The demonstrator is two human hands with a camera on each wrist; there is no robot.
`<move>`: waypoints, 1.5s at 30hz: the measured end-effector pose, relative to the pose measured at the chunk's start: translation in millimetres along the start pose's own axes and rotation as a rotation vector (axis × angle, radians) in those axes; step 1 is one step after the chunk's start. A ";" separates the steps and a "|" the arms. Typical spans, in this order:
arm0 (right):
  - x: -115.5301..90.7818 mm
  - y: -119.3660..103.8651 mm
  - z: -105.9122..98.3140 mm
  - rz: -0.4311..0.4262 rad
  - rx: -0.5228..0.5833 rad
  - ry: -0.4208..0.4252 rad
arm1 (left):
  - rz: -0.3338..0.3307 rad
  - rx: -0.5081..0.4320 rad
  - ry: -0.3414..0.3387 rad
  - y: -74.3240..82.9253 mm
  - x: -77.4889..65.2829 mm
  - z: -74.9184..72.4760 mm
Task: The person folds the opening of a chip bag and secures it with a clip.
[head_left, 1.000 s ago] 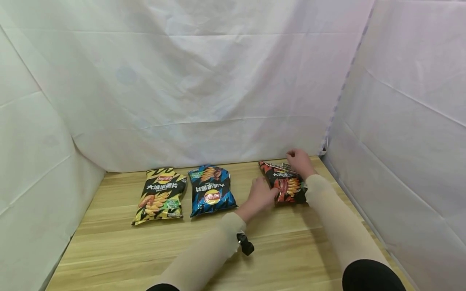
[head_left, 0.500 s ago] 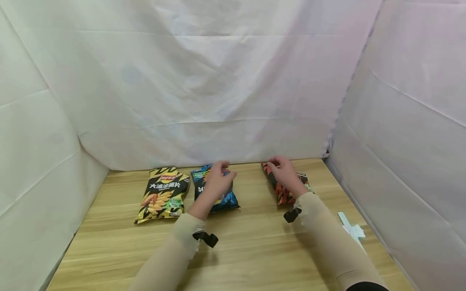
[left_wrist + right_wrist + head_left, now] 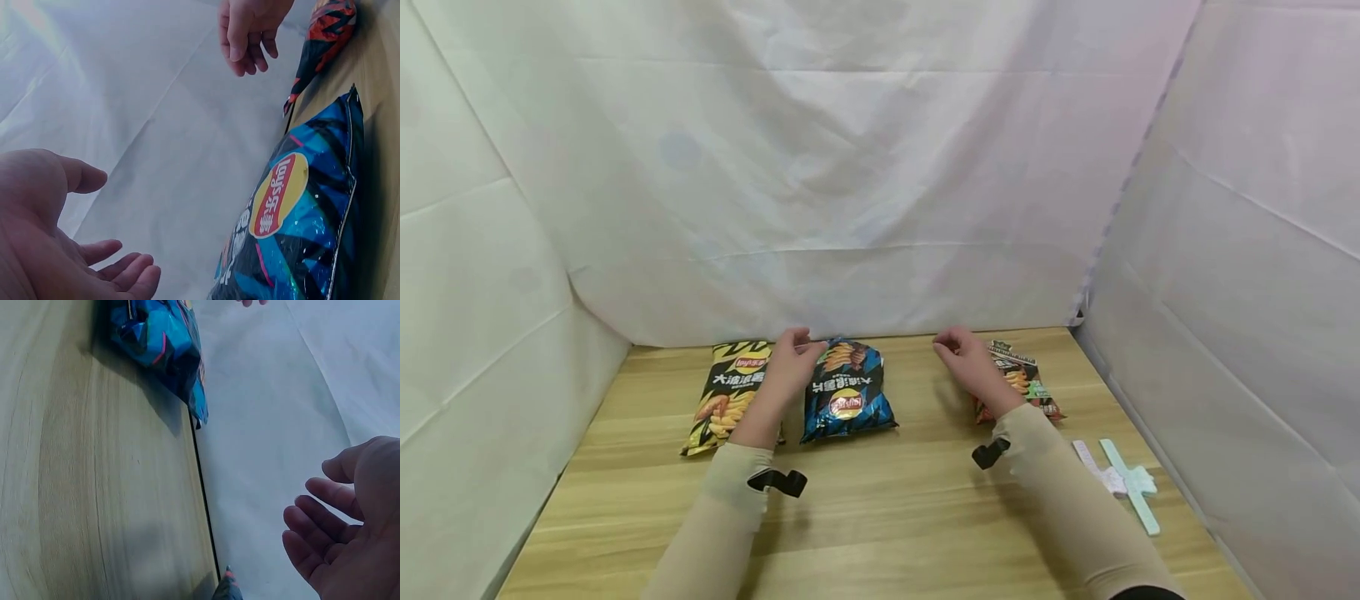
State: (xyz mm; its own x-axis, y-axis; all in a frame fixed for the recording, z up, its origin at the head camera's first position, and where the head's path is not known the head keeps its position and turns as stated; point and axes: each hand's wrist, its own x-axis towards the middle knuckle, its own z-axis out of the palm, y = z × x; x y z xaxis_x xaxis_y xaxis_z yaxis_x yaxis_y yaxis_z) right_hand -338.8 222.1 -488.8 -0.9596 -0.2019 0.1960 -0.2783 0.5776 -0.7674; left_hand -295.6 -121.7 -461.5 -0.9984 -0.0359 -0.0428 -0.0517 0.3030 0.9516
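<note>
Three Lay's chip bags lie in a row along the table's back in the head view: a yellow bag (image 3: 718,408), a blue bag (image 3: 848,392) and a red-and-black bag (image 3: 1022,385). My left hand (image 3: 786,371) hovers over the gap between the yellow and blue bags, hiding part of the yellow one. Its fingers are loosely bent, with nothing between them, and in the left wrist view the hand (image 3: 50,231) is apart from the blue bag (image 3: 300,206). My right hand (image 3: 973,367) is above the red bag's left side and covers part of it. Nothing is in its relaxed fingers (image 3: 319,528).
Two flat cross-shaped pieces, one pale teal (image 3: 1138,483) and one pale pink (image 3: 1101,471), lie on the wooden table (image 3: 880,517) beside my right forearm. A white cloth (image 3: 850,167) hangs behind the table, and more cloth walls stand at both sides.
My left hand has moved left from the red bag, past the blue bag. My right hand has shifted left across the red bag. The cross-shaped pieces have come out from behind my right arm.
</note>
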 end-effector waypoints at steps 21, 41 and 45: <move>15.1 -11.8 66.0 0.096 -0.023 -0.087 | -0.126 0.201 -0.105 -28.3 2.6 15.0; 28.2 -25.9 110.3 0.418 0.147 -0.130 | -0.248 -0.045 0.014 -53.4 19.8 40.3; 30.9 -24.7 116.1 0.449 0.166 -0.106 | -0.247 -0.046 0.048 -57.4 23.1 45.1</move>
State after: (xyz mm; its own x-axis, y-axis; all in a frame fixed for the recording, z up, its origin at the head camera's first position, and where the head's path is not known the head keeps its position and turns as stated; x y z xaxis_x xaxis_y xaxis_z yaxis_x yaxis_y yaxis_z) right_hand -356.8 109.7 -534.7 -0.9713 -0.0459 -0.2333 0.1810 0.4935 -0.8507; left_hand -316.6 -97.0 -530.9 -0.9535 -0.1489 -0.2620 -0.2916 0.2354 0.9271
